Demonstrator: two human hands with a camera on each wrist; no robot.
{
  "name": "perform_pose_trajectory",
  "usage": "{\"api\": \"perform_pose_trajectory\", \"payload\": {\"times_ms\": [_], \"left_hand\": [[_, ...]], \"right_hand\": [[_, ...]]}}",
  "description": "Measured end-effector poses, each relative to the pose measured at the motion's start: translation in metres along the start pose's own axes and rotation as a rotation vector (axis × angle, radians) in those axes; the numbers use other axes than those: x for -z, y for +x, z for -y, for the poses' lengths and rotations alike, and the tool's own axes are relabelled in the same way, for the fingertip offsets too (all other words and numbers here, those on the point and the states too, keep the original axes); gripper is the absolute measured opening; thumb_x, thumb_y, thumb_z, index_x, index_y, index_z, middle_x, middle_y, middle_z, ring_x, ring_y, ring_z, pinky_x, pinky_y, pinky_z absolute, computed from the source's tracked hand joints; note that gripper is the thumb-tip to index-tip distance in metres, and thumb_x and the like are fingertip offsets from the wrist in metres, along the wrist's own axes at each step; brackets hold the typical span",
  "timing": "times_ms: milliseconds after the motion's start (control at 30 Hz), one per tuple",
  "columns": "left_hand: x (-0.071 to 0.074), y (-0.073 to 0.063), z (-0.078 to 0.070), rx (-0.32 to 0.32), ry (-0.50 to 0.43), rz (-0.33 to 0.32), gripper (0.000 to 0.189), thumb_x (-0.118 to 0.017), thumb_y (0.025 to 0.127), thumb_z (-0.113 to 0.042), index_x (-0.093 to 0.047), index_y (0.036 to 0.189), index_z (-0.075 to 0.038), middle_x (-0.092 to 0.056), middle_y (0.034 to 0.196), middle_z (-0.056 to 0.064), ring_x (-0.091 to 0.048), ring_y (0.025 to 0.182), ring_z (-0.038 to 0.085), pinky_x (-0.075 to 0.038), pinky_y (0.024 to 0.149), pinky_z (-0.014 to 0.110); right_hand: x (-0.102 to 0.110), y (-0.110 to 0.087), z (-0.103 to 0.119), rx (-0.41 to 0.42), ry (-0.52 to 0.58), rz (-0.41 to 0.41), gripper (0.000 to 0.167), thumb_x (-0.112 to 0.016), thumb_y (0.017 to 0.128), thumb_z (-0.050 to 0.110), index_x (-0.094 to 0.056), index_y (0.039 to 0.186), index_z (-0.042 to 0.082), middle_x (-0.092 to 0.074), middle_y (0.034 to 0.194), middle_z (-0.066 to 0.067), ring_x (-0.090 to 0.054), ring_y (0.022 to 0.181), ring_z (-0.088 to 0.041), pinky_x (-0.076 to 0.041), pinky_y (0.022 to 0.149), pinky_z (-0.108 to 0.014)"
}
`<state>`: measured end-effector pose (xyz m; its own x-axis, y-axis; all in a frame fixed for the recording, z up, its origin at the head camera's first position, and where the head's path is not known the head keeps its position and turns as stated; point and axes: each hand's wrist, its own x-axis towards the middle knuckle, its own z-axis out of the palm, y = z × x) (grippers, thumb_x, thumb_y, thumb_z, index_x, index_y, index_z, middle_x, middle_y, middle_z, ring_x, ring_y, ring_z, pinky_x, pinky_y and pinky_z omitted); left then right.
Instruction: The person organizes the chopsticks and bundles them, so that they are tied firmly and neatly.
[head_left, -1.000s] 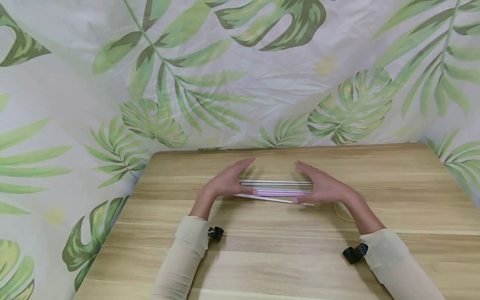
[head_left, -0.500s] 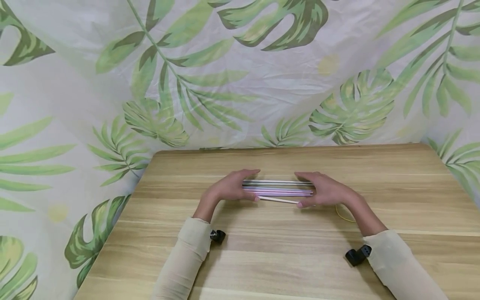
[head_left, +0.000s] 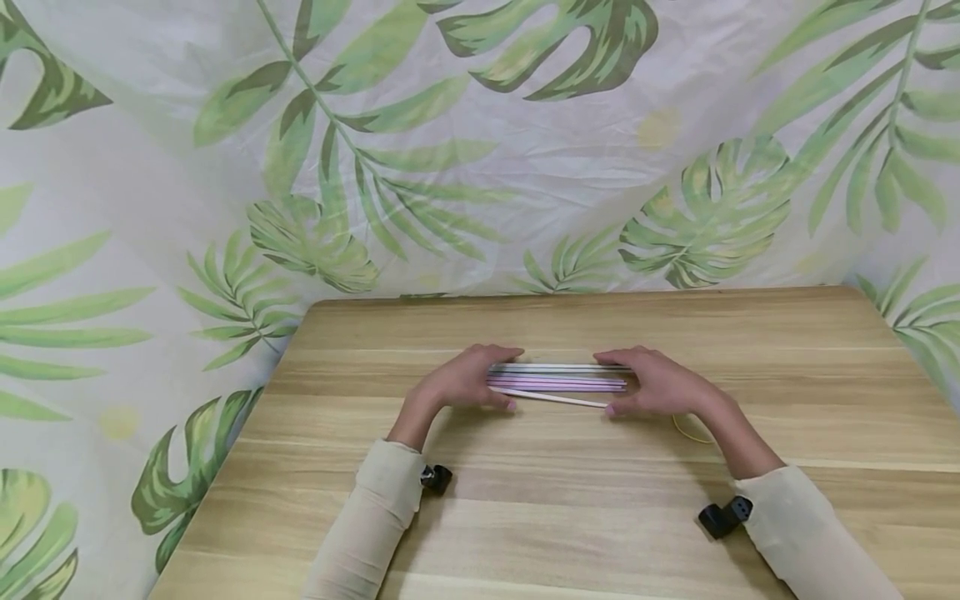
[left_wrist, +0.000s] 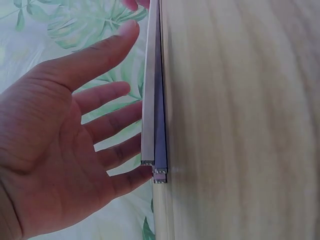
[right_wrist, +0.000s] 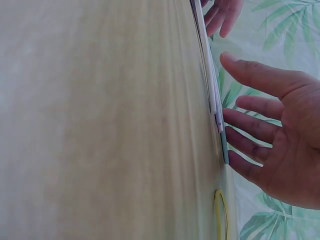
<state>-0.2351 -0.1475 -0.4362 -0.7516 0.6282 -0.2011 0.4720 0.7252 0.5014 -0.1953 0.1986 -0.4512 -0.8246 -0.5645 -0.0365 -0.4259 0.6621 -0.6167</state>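
Observation:
In the head view, several long thin sticks or strips (head_left: 555, 386) lie side by side across the wooden table, pale, purple and dark-edged. One white stick (head_left: 555, 398) slants slightly in front of the others. The left hand (head_left: 467, 379) is around their left ends, fingers spread, thumb in front. Mirroring it, the right hand (head_left: 663, 383) stands around the right ends, its thumb tip near the white stick's end. Flat, squared stick ends (left_wrist: 154, 167) show in the left wrist view beside relaxed fingers. In the right wrist view, fingertips (right_wrist: 231, 117) come right up to the sticks.
A thin yellow loop (head_left: 692, 432), like a rubber band, lies to the right behind the right wrist. The wooden table (head_left: 555, 517) reaches back to a leaf-printed cloth (head_left: 555, 167). Small black cameras (head_left: 725, 517) sit on both sleeves.
Both hands have come down and slightly nearer the viewer around the stick ends. The front white stick has drawn closer to the others, its slant somewhat changed.

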Motion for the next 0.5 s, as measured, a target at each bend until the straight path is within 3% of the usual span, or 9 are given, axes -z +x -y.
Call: {"api": "perform_pose_trajectory", "payload": {"times_ms": [267,500], "left_hand": [[-0.003,-0.007,-0.006,0.007,0.011,-0.003,0.086,-0.091,0.087,-0.028,-0.05,0.16,-0.01,-0.058,0.159,0.011,-0.049,0.151,0.033,-0.029,0.131,0.049],[-0.008,-0.014,-0.009,-0.028,0.008,0.001,0.079,-0.09,0.087,-0.017,-0.053,0.157,-0.008,-0.063,0.153,0.013,-0.056,0.144,0.032,-0.041,0.123,0.047]], "right_hand": [[0.002,-0.008,0.006,-0.025,-0.005,0.014,0.077,-0.091,0.087,0.028,-0.058,0.151,0.0,-0.063,0.149,-0.022,-0.057,0.137,-0.045,-0.046,0.113,-0.062],[0.0,-0.017,0.012,-0.024,-0.011,0.018,0.071,-0.09,0.088,0.024,-0.061,0.148,0.0,-0.066,0.146,-0.021,-0.059,0.136,-0.044,-0.046,0.112,-0.063]]}}
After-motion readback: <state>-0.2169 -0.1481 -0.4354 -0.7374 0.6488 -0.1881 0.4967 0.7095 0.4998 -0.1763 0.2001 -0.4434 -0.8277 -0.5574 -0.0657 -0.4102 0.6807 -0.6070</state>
